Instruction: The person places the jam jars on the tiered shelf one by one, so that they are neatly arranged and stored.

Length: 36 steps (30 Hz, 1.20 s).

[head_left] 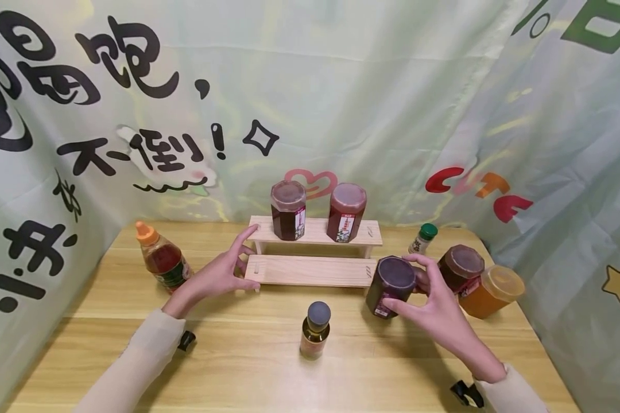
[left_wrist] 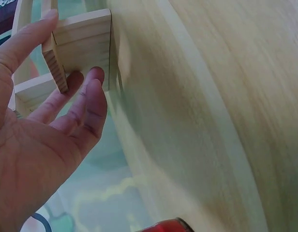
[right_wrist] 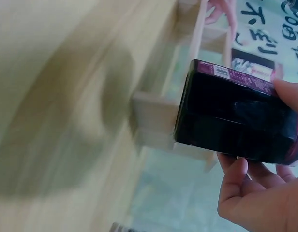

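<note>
My right hand [head_left: 436,312] grips a dark octagonal jar [head_left: 391,287] by its sides, beside the right end of a two-step wooden rack [head_left: 310,271]. In the right wrist view the jar's dark base [right_wrist: 231,116] shows clear of the tabletop. At the rack's left end, my left hand [head_left: 219,275] spans the lower step, thumb at its front edge and the other fingers behind it. Two jars stand on the upper step: a dark one [head_left: 288,212] at left and a reddish one [head_left: 347,212] right of it. The lower step is bare.
A small dark-capped bottle [head_left: 314,332] stands in front of the rack. An orange-capped squeeze bottle [head_left: 162,258] is at the left, by my left forearm. Right of the rack are a green-capped shaker [head_left: 422,238], a dark jar [head_left: 460,267] and an amber jar [head_left: 491,291]. A printed curtain [head_left: 392,103] hangs behind.
</note>
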Each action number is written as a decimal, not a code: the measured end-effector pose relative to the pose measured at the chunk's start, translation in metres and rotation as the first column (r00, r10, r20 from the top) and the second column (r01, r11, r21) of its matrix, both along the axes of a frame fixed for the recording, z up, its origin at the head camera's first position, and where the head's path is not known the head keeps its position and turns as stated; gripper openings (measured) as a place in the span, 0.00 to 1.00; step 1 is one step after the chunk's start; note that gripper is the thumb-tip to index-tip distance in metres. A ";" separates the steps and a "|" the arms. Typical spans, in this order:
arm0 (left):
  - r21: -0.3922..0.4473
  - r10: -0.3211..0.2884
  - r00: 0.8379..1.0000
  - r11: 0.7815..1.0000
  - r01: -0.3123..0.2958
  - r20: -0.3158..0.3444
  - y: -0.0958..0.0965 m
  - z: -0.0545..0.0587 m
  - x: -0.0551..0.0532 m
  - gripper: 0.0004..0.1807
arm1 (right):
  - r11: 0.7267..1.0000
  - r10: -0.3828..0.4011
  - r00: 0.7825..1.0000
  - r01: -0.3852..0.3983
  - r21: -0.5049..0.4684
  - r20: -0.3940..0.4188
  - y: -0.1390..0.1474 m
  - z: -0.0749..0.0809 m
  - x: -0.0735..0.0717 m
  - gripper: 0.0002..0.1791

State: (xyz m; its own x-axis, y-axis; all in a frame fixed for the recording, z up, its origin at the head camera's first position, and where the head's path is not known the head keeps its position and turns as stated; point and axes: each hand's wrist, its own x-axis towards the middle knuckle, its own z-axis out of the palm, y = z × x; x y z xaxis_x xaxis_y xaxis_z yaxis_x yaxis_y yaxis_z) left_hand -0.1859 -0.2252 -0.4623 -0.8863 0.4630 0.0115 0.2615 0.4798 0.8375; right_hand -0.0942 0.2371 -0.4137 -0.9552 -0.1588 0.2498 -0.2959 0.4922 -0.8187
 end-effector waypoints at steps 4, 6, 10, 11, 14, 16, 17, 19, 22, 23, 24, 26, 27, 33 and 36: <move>0.003 0.000 1.000 1.000 0.000 -0.005 0.001 0.001 0.000 0.72 | 0.999 0.036 0.999 -0.036 -0.007 -0.009 -0.013 0.006 -0.004 0.49; 0.006 -0.001 1.000 1.000 0.001 -0.006 0.002 0.001 0.000 0.72 | 0.998 0.054 0.999 -0.054 -0.024 -0.006 -0.020 0.008 -0.007 0.49; 0.012 -0.005 1.000 1.000 0.005 -0.007 0.001 0.002 0.000 0.72 | 0.992 0.102 0.995 -0.102 -0.071 -0.003 -0.036 0.010 -0.017 0.49; 0.009 -0.006 1.000 1.000 0.006 -0.007 0.001 0.002 0.000 0.72 | 0.990 0.113 0.994 -0.113 -0.085 0.000 -0.039 0.010 -0.019 0.49; 0.005 -0.009 1.000 1.000 0.009 -0.009 0.001 0.001 -0.001 0.72 | 0.981 0.152 0.988 -0.150 -0.122 0.009 -0.051 0.008 -0.027 0.48; -0.001 -0.008 1.000 1.000 0.008 -0.012 0.001 0.000 -0.001 0.72 | 0.973 0.182 0.983 -0.178 -0.147 0.014 -0.060 0.006 -0.033 0.48; -0.003 -0.008 1.000 1.000 0.008 -0.014 0.000 -0.001 -0.001 0.72 | 0.970 0.194 0.981 -0.190 -0.153 0.014 -0.065 0.005 -0.035 0.48; -0.005 -0.007 1.000 1.000 0.007 -0.017 0.000 -0.001 -0.001 0.73 | 0.962 0.223 0.975 -0.218 -0.163 0.011 -0.074 0.003 -0.040 0.49; -0.006 -0.004 1.000 1.000 0.004 -0.024 0.001 -0.001 0.000 0.73 | 0.957 0.248 0.969 -0.245 -0.153 0.001 -0.088 0.003 -0.045 0.50; -0.005 -0.005 1.000 1.000 0.005 -0.026 0.001 -0.002 0.000 0.73 | 0.956 0.254 0.967 -0.252 -0.150 -0.003 -0.093 0.003 -0.047 0.50; -0.006 -0.005 1.000 1.000 0.005 -0.028 0.001 -0.002 0.000 0.73 | 0.955 0.260 0.966 -0.257 -0.150 -0.005 -0.097 0.003 -0.048 0.50; -0.009 -0.005 0.999 1.000 0.004 -0.032 0.001 -0.002 -0.001 0.73 | 0.952 0.268 0.963 -0.266 -0.152 -0.007 -0.105 0.002 -0.051 0.49; -0.009 -0.005 0.999 1.000 0.005 -0.035 0.000 -0.003 -0.001 0.73 | 0.951 0.271 0.963 -0.269 -0.155 -0.005 -0.109 0.001 -0.052 0.50; -0.013 -0.008 0.999 1.000 0.007 -0.048 -0.001 -0.003 -0.001 0.73 | 0.938 0.303 0.953 -0.296 -0.179 0.013 -0.131 -0.003 -0.061 0.49; -0.015 -0.010 0.999 1.000 0.009 -0.050 0.000 -0.002 0.000 0.73 | 0.930 0.324 0.946 -0.318 -0.186 0.003 -0.140 -0.005 -0.064 0.49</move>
State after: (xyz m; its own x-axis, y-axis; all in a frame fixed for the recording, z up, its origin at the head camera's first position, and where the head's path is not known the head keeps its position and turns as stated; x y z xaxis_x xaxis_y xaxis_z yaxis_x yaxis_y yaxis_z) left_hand -0.1861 -0.2256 -0.4642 -0.8803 0.4719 0.0486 0.3074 0.4893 0.8162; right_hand -0.1586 0.0967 -0.4190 -0.8688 -0.4137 0.2721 -0.3847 0.2181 -0.8969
